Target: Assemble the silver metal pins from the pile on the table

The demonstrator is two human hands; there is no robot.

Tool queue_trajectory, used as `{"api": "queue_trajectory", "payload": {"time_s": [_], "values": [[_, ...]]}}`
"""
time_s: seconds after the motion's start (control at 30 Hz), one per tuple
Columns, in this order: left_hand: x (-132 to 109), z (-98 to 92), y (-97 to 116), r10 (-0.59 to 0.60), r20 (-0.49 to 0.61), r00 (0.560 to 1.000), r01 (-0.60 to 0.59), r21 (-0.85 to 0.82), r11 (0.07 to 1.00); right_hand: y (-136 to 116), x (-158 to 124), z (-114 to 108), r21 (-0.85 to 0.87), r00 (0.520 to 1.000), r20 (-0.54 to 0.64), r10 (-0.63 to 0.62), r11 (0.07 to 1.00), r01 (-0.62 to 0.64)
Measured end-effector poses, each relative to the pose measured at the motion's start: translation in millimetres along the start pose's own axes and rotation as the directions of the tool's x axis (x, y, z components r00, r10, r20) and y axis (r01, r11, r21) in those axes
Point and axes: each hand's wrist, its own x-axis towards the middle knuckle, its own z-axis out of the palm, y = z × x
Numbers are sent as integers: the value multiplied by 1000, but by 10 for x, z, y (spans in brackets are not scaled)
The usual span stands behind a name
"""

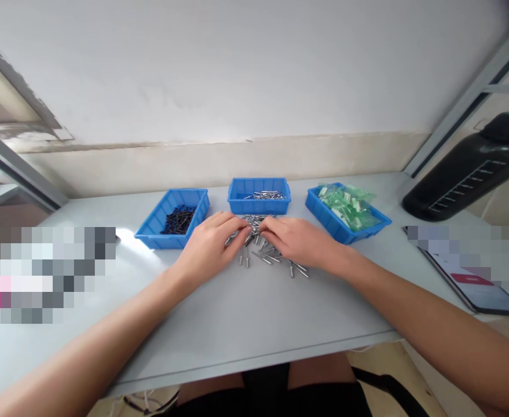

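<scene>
A loose pile of silver metal pins point(271, 253), which look like blind rivets, lies on the table in front of the middle bin. My left hand point(213, 243) is at the left side of the pile, thumb and fingers closed together. Across from it, my right hand point(297, 240) is closed in a pinch, its fingertips close to those of the left. Silver pins show around and under both sets of fingertips. What each pinch holds is too small and too covered to tell. More silver pins lie in the middle blue bin point(258, 205).
A blue bin point(158, 240) of black screws point(179, 220) stands at left. Another blue bin point(345, 236) at right holds green plastic packets point(350, 205). Farther right are a dark bottle point(467, 168) and a tablet-like device point(471, 278). The wall rises behind the table point(258, 324).
</scene>
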Motion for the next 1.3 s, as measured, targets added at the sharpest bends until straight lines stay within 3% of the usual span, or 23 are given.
{"api": "queue_trajectory", "payload": {"time_s": [0.13,0.27,0.37,0.5,0.6,0.8,0.9,1.03,1.17,1.3], "values": [[1,-3,-17,-16,23,1000,16,4,1000,6,-2,0,12,999,-32,-3,1000,3],[3,4,-62,-45,92,995,43,24,999,34,0,-17,33,988,-151,6,999,-1],[-1,23,-72,-47,167,985,45,15,999,23,-9,-26,87,972,-232,-33,995,54],[-14,51,-50,12,221,975,-1,-51,999,-23,-24,-10,136,958,-257,-125,977,164],[-22,58,-42,17,207,978,1,-90,996,-20,-21,-1,136,954,-270,-131,976,172],[0,31,-58,-129,71,989,137,-126,983,36,-3,-20,114,976,-217,0,993,25],[10,21,-61,-163,16,986,164,-125,979,20,-10,-19,124,978,-206,-41,990,68],[7,32,-67,-161,37,986,165,-110,980,13,-16,-5,118,970,-198,-138,980,163],[9,37,-68,-172,25,985,174,-97,980,42,-8,20,73,976,-147,-161,982,173],[13,26,-53,-207,27,978,209,-95,973,47,-1,22,86,965,-184,-186,975,204]]}}
